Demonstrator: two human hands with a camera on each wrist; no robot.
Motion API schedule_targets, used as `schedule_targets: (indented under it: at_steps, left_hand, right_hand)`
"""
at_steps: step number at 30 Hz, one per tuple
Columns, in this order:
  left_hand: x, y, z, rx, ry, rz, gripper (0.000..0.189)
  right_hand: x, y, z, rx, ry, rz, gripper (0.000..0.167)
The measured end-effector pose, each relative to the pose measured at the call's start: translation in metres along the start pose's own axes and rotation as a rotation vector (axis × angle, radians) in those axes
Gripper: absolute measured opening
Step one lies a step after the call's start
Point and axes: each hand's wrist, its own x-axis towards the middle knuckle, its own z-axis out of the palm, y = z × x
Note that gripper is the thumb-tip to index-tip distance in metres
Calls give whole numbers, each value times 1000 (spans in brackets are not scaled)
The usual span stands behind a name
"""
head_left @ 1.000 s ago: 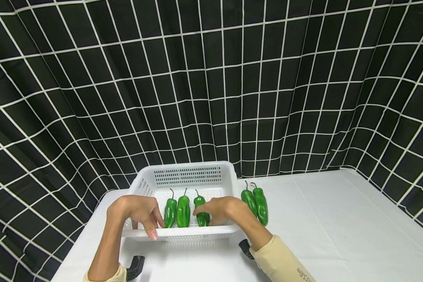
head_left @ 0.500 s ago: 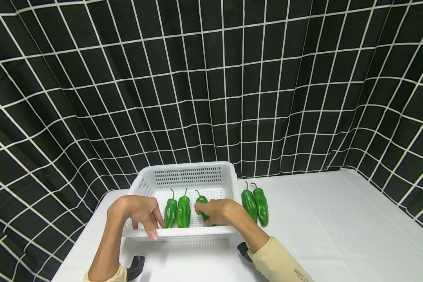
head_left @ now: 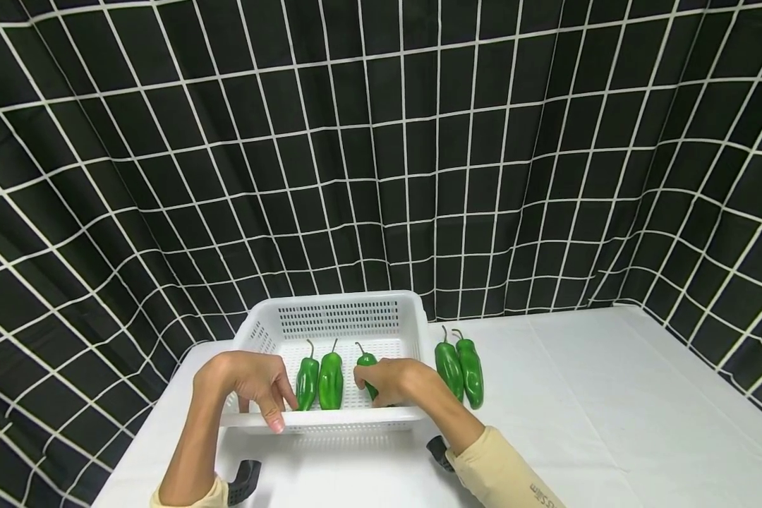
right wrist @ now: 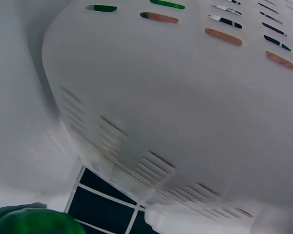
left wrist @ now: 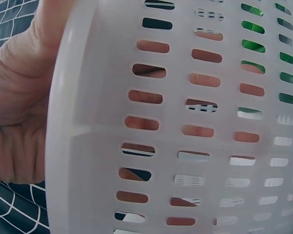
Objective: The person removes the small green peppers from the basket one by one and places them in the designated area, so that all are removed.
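A white plastic basket (head_left: 339,305) holds several green peppers. My left hand (head_left: 250,384) reaches over its near left rim, fingers pointing down inside beside the leftmost pepper (head_left: 307,383); its fingers (left wrist: 202,130) show through the slots in the left wrist view. In the middle lies another pepper (head_left: 331,381), apart from both hands. My right hand (head_left: 390,381) pinches a third pepper (head_left: 365,360) near the right side, its lower part hidden by the hand. Through the slots, the right wrist view shows bits of skin and green.
Two more green peppers (head_left: 460,370) lie side by side on the white tablecloth (head_left: 578,402), right of the basket. A black curtain (head_left: 419,176) with a white grid hangs behind and at both sides. Dark wrist mounts (head_left: 244,483) stick out from the sleeves.
My right hand has shifted slightly to the right, taking its pepper with it and widening the gap to the middle pepper. The left hand and the basket have stayed put.
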Motion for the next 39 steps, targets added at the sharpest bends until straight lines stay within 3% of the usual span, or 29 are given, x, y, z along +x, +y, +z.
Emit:
schedule_targets:
  at_steps: [15, 27, 39]
  left_hand:
    - [0, -1, 2, -12, -3, -1, 40]
    - [0, -1, 1, -11, 0, 10, 41]
    - [-1, 0, 0, -12, 8, 9, 42]
  right_hand:
    - [-1, -2, 2, 50, 24, 15, 35]
    - [-7, 0, -8, 53, 96, -39, 38]
    - [-30, 8, -40, 101, 159, -204, 36]
